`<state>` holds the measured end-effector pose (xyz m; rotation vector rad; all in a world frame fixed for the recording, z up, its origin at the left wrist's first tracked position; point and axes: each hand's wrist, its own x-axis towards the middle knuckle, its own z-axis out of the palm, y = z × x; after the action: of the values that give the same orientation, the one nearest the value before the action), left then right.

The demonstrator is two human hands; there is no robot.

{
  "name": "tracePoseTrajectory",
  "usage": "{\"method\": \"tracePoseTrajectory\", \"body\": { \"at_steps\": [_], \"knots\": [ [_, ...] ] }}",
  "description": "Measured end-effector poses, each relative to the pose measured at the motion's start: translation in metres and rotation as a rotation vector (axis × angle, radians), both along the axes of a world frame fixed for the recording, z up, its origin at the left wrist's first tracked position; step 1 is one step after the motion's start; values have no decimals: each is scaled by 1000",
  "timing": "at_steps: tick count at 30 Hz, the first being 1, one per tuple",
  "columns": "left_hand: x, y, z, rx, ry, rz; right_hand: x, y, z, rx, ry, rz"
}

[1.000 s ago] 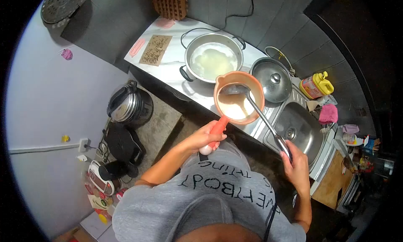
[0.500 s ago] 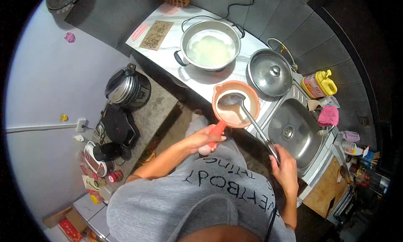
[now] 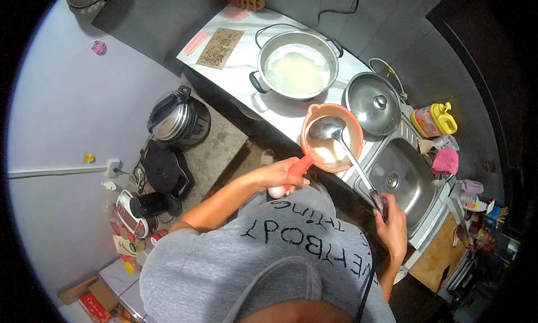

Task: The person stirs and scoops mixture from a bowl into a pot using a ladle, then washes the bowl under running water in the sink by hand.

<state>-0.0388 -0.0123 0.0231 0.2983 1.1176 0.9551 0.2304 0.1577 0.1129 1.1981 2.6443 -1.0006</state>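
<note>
My left hand (image 3: 280,177) is wrapped round the handle of an orange saucepan (image 3: 311,111), which holds a pale liquid. In my right hand (image 3: 390,225) is the handle of a metal ladle (image 3: 358,169). The ladle's bowl sits over the saucepan, its rounded underside catching the light. Just beyond the saucepan, a wide metal pot (image 3: 263,79) with black handles stands on the white counter, with a pale yellowish mass in cloudy liquid inside it. A glass-and-metal lid (image 3: 374,103) lies to the right of the saucepan.
On the right is a steel sink (image 3: 412,183), with a yellow jug (image 3: 434,120) and a pink cloth (image 3: 445,161) behind it. A pressure cooker (image 3: 179,119) stands on a lower slab at left. A patterned brown card (image 3: 220,48) lies on the counter's far left.
The ladle's bowl has risen from the liquid in the saucepan and turned so its underside shows. Both hands keep their grips. The whole view has shifted slightly.
</note>
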Motion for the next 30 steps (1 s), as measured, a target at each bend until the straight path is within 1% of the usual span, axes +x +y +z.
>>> {"method": "tracePoseTrajectory", "body": {
  "at_steps": [5,8,11,15,18,20,22,27,30],
  "knots": [
    [-14,2,-4,61,-18,8,-16,-9,2,27,0,8],
    [-18,5,-1,80,-30,27,-26,-18,4,-135,-10,-47],
    [-24,7,-1,96,-15,26,-30,-25,0,-86,8,-50],
    [-30,11,-1,129,18,7,-37,-31,3,-111,-24,-91],
    [-33,16,7,157,29,-16,-34,-31,-4,-105,-2,-105],
    [-34,18,3,158,17,-40,-30,-32,-7,-71,-7,-92],
    [-33,20,-3,158,7,-66,-27,-32,-5,-93,-20,-114],
    [-19,26,-15,90,-22,-115,-7,-34,-5,-95,0,-156],
    [-3,30,-16,56,-62,-123,14,-35,-7,-42,53,-162]
  ]
}}
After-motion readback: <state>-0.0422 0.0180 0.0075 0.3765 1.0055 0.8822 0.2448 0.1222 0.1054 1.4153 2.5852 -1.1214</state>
